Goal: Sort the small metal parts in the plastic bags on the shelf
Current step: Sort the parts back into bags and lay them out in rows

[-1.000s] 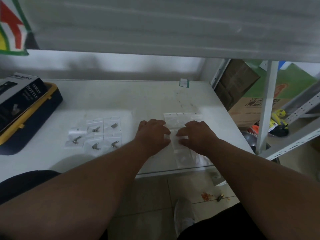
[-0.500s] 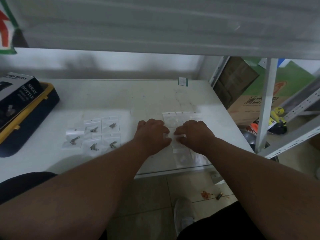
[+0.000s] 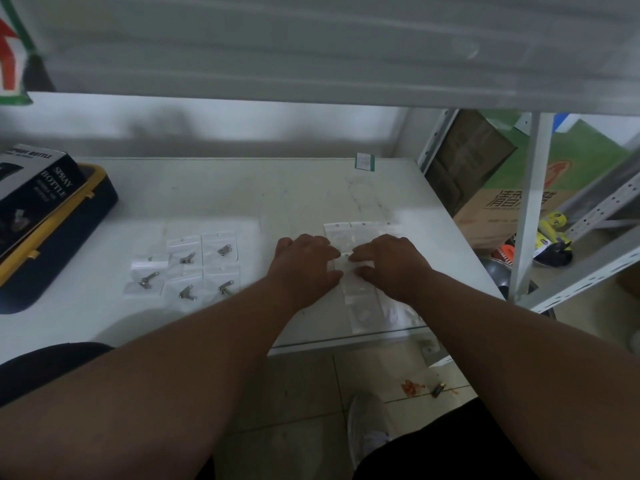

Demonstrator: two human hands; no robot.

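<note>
The clear plastic bags (image 3: 363,296) I am working on lie in a loose overlapping spread at the front right of the white shelf (image 3: 277,188), running from beyond my knuckles back to the shelf's front edge. My left hand (image 3: 304,266) and right hand (image 3: 389,265) sit side by side on top of them, fingers curled down so the tips meet one small bag between them; I judge I am pinching it to peel it off the slippery pile, though whether my fingers have truly closed on it I cannot tell, since my knuckles hide the tips. I keep both hands low and close because thin film slides and clings, and two sets of fingertips steady it better than one.

At nine o'clock from my hands, well apart, lies the sorted group (image 3: 185,268): five small bags in two neat rows, each with a metal part (image 3: 186,258) showing through. I take it they are laid flat and separate so each part can be read at a glance. What the bags under my hands contain is too faint to make out.

Farther out at nine o'clock a spray bottle box (image 3: 33,188) rests on a dark case with yellow trim (image 3: 69,223), clear of the sorting space
</note>
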